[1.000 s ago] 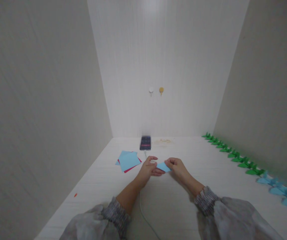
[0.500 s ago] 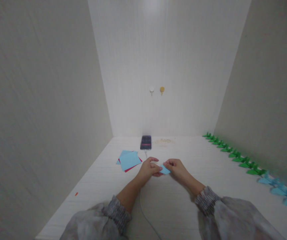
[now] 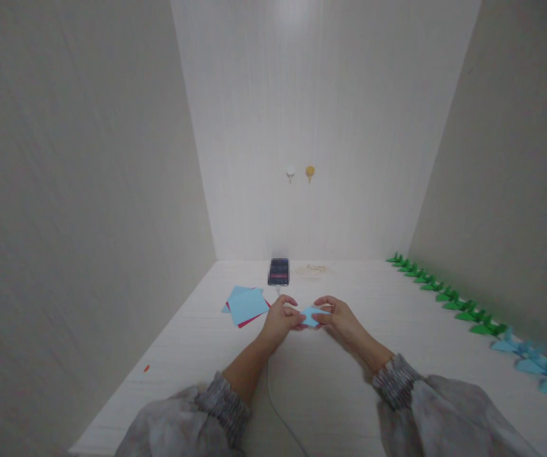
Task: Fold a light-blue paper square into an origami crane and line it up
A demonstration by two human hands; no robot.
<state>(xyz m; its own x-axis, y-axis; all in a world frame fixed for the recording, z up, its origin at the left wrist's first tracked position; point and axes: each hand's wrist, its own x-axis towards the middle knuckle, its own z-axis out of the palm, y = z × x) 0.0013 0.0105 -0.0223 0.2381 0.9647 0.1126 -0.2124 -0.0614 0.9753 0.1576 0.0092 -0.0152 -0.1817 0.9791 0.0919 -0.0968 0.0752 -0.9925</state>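
Between my two hands is a small folded piece of light blue origami paper (image 3: 309, 317), held just above the white table. My left hand (image 3: 280, 320) pinches its left end between thumb and fingers. At the other end, my right hand (image 3: 339, 316) grips it with the thumb on top and the index finger arched above. The fingers beneath the paper are partly hidden. To the left of my left hand lies a loose stack of square paper sheets (image 3: 249, 307), light blue on top with red edges showing below.
A phone (image 3: 278, 271) with a white cable (image 3: 278, 409) lies near the back wall. Along the right side runs a row of folded green paper figures (image 3: 449, 296), then light blue ones (image 3: 533, 365). An orange scrap (image 3: 146, 368) lies at left. Two hooks (image 3: 310, 171) are on the wall.
My right hand has shifted its grip to the paper's right end, its index finger now raised. The blue paper has turned and lies more level between both hands.
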